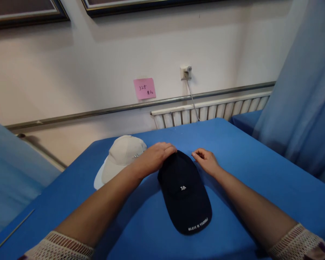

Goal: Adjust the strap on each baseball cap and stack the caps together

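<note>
A dark navy baseball cap (178,177) sits on the blue-covered table, its brim towards me. White letters show on its front, and "BELIEVE IN YOURSELF" runs along the brim edge. My left hand (158,155) grips the far left part of its crown, with the fingertips partly hidden behind it. Just right of the crown, my right hand (205,160) is closed with thumb and fingers drawn together. Whether anything small is pinched there I cannot tell. Left of my left hand lies a beige cap (126,150), with a white brim (98,178) showing underneath.
The blue table (249,169) reaches to a radiator (216,110) and a metal rail (108,111) along the wall. A plug with a cord sits in a socket (184,73); a pink note (144,89) is beside it. Blue curtains (295,94) hang at both sides. A thin rod (12,233) lies at left.
</note>
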{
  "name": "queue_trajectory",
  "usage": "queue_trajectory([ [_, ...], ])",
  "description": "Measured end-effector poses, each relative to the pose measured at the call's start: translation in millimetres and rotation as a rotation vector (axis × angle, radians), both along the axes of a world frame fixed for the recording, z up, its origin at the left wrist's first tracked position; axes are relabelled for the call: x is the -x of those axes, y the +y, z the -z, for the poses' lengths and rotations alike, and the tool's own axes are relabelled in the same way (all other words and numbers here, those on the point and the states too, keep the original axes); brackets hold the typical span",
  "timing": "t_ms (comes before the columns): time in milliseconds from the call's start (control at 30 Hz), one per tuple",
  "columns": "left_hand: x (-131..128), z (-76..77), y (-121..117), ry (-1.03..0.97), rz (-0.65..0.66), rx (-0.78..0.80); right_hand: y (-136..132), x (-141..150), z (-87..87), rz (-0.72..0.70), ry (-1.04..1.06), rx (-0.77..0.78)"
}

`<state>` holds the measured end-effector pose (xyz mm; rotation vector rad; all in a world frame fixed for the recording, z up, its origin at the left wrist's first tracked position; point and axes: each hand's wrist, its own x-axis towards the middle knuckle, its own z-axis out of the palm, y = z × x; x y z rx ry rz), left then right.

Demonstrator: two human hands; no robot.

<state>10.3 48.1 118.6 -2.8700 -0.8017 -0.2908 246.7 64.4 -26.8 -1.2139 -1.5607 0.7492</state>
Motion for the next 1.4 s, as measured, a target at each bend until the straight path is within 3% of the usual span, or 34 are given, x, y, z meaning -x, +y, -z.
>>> queue_trajectory([
  [133,-2,-12.0,9,-0.087,-0.015,-0.096,-1,-2,-1.8,0.053,-0.042,-0.018],
  [333,1,6.7,37,0.010,-0.108,-0.066,4,-7,-1.9,0.188,-0.140,0.093],
  [467,9,10.5,46,-0.032,-0.142,-0.049,-9,-15,-3.1,0.261,-0.130,0.190],
  [567,10,4.6,48,-0.046,-0.145,-0.047,-39,-19,-2.7,0.180,-0.029,0.364],
  [667,8,0.9,50,-0.059,-0.151,-0.050,-76,-13,-4.3,0.007,0.203,0.697],
  [733,8,2.8,52,-0.074,-0.153,-0.050,-98,-4,-7.6,-0.050,0.380,0.795],
  [833,8,10.7,57,-0.094,-0.158,-0.044,-118,12,-12.9,-0.045,0.666,0.777],
  [967,12,16.4,66,-0.083,-0.190,-0.002,-121,24,-13.0,0.012,0.941,0.782],
  [1233,8,-9.1,80,-0.171,-0.217,0.097,-99,22,-6.5,0.099,1.037,0.823],
  [1400,-4,-6.9,79,-0.224,-0.221,0.075,-88,18,-3.1,0.236,1.160,0.773],
])
